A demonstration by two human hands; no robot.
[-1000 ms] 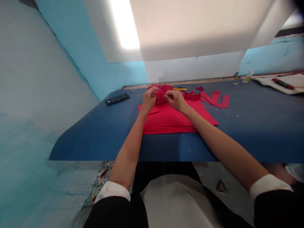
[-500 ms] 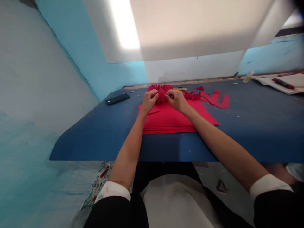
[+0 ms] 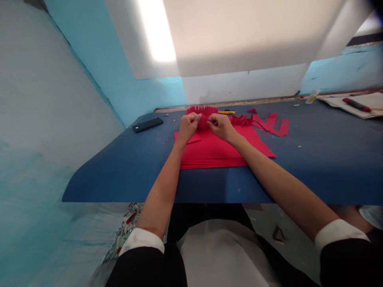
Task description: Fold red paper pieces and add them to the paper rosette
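Note:
Between my hands is a small piece of folded red paper (image 3: 203, 121), pinched at both sides. My left hand (image 3: 189, 122) grips its left edge with thumb and fingers. On the other side my right hand (image 3: 220, 124) has its fingers closed on the right edge. Below them lies a stack of red paper sheets (image 3: 218, 147), with a narrow red strip on its left part. Right behind the hands stands a round red paper piece with a spiky, pleated rim (image 3: 202, 109), its lower part hidden by the hands.
A black phone (image 3: 147, 124) lies on the blue table (image 3: 119, 171) at left. Behind my right hand is a yellow cutter (image 3: 226, 112). Red paper strips (image 3: 275, 125) and folded red pieces (image 3: 242, 120) lie to the right. Farther right are a small glue bottle (image 3: 312, 96) and a red marker (image 3: 356, 105) on papers.
The pointed top of the small red paper has come down between my fingers. Both hands have shifted only slightly, and the other things stay where they were.

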